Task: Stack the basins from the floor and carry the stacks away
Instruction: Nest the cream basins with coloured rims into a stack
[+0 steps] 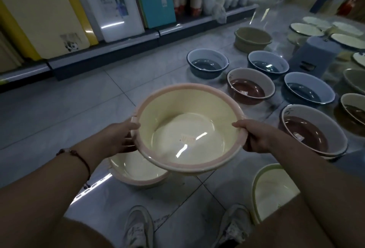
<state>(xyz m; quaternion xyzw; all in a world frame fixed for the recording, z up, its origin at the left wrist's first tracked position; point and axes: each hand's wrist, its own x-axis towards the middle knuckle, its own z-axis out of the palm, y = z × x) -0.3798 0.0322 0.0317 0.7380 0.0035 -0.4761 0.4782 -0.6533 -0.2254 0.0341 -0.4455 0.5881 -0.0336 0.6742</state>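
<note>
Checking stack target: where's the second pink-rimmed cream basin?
Head view, lower centre-left: pink-rimmed cream basin sits on the floor, partly under the held basin, beneath the left hand.

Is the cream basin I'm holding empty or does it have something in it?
Empty: the cream basin, held by the left hand and right hand, shows bare bottom, only a small label.

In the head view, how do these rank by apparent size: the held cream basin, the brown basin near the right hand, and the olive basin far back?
1. Held cream basin, though nearest the camera.
2. Brown basin.
3. Olive basin, farthest, so true size is unsure.
</note>
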